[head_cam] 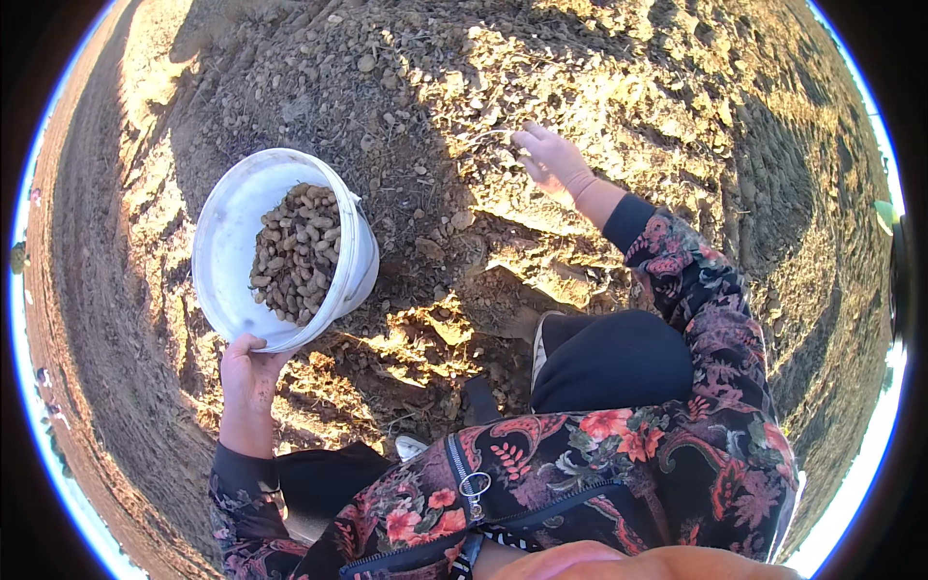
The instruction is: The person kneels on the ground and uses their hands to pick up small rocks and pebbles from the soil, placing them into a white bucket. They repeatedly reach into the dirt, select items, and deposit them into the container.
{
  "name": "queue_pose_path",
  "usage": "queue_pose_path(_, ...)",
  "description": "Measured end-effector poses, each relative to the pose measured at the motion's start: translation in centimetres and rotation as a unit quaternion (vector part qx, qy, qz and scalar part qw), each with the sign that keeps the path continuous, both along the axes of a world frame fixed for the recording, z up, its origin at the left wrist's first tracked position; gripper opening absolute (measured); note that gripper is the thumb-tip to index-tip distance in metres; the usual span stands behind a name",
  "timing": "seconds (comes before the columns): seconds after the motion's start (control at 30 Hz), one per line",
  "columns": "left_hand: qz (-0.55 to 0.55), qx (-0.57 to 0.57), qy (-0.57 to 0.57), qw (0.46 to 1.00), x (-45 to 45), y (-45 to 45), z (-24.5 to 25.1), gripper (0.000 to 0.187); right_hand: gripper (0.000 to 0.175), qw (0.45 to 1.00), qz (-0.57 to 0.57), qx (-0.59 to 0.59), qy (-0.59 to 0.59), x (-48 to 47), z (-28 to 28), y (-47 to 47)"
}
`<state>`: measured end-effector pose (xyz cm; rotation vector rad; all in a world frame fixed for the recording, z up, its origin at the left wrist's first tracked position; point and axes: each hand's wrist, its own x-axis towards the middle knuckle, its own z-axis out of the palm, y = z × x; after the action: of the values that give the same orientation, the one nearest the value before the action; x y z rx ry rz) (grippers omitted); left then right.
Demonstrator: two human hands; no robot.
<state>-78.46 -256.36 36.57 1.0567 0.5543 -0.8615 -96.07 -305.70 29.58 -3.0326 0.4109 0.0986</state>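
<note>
A white plastic bucket [225,217] tilts towards me on the left, partly filled with peanuts in their shells [301,254]. My left hand [250,373] grips its near rim, thumb over the edge. To the right, my right hand [547,159] reaches out over sunlit, cloddy soil [602,94], fingers bent and dusty. Beside its fingertips is a thin, pale curved strand [487,135], perhaps a stem or root; whether the fingers pinch it or anything else I cannot tell.
Dry clods and plant litter cover the uneven ground. My bent knee [616,362] in dark trousers and a shoe [538,351] are close below the right arm. Another shoe [410,447] shows near the jacket's hem. Small distant figures [45,378] appear at the far left rim.
</note>
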Motion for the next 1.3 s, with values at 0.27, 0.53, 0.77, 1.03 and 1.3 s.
queue_pose_path(0.27, -0.02, 0.058, -0.01, 0.998, -1.3, 1.0, 1.2, 0.07, 0.022, 0.982, -0.013, 0.103, -0.16, 7.0, 2.1, 3.0)
queue_pose_path(0.53, -0.004, 0.078, 0.001, 0.997, -2.1, 1.2, 0.4, 0.081, 0.029, 0.973, -0.13, 0.152, -0.111, 5.2, -2.2, -0.3)
queue_pose_path(0.77, -0.035, 0.077, -0.051, 0.995, -2.3, 1.0, -0.9, 0.081, 0.033, 0.989, -0.071, -0.127, -0.02, 12.3, -8.7, -5.4)
queue_pose_path(1.03, 0.015, 0.304, -0.056, 0.951, 1.5, -0.1, -0.7, 0.07, 0.02, 0.94, -0.132, 0.3, -0.095, 9.5, -5.6, -4.2)
queue_pose_path(1.3, 0.049, 0.352, -0.126, 0.926, 7.3, -3.1, 0.3, 0.073, 0.016, 0.993, -0.006, 0.048, 0.111, 13.8, -7.6, 9.8)
